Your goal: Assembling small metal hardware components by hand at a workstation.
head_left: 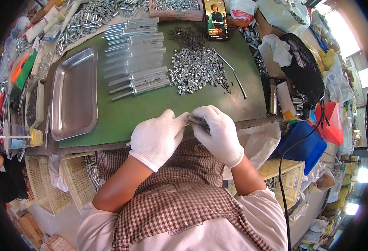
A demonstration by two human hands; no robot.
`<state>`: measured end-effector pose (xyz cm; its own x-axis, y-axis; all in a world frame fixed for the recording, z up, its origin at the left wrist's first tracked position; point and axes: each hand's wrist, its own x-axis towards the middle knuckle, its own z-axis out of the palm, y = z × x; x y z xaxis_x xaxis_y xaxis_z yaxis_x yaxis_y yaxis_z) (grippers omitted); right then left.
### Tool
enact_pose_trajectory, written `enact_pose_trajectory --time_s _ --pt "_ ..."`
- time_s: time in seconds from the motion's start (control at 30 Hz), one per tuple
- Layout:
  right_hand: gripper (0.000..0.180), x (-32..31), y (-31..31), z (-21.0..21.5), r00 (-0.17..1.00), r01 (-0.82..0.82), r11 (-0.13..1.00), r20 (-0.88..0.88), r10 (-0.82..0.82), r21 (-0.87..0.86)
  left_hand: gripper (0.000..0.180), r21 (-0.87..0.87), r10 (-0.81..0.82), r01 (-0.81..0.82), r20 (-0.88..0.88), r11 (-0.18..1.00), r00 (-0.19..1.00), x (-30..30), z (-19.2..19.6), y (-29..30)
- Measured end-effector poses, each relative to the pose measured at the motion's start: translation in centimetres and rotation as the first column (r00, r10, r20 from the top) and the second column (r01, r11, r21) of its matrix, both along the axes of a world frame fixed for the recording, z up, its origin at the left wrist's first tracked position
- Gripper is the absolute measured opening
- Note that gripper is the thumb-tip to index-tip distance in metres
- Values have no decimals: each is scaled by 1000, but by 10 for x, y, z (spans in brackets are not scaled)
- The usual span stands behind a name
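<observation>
Both of my hands wear white gloves and meet at the front edge of the green work mat (180, 102). My left hand (155, 136) is closed on a thin metal rod (128, 144), whose end pokes out past the heel of the hand. Close beside it, my right hand (219, 136) grips a dark grey metal piece (198, 121) between thumb and fingers. Whether this piece and the rod are joined cannot be seen. Beyond the hands lie a row of silver metal rods (138, 83), a heap of small silver metal parts (196, 71) and a scatter of tiny dark screws (188, 37).
A metal tray (75, 96) stands on the left. Right of the heap lies a thin metal tool (234, 77). A phone (216, 19) leans at the back. Plastic crates (286, 180) sit below the table edge, and a black cable (281, 180) hangs at right.
</observation>
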<state>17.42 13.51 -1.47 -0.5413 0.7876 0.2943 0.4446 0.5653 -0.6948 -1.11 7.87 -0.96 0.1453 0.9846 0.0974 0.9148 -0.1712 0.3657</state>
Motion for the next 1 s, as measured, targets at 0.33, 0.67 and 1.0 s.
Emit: enact_pose_trajectory --time_s 0.33,0.67,1.0 --pt "24 9 4 3 992 116 992 -46 -118 -47 26 -36 9 -10 -24 999 1000 0 2 3" --pt "25 -3 5 -8 1000 -21 998 15 20 67 18 7 -1 1 22 1000 1000 -1 -1 2" --pt "24 -2 3 -2 998 2 999 60 1 -40 12 -33 17 -17 4 999 1000 -1 -2 0"
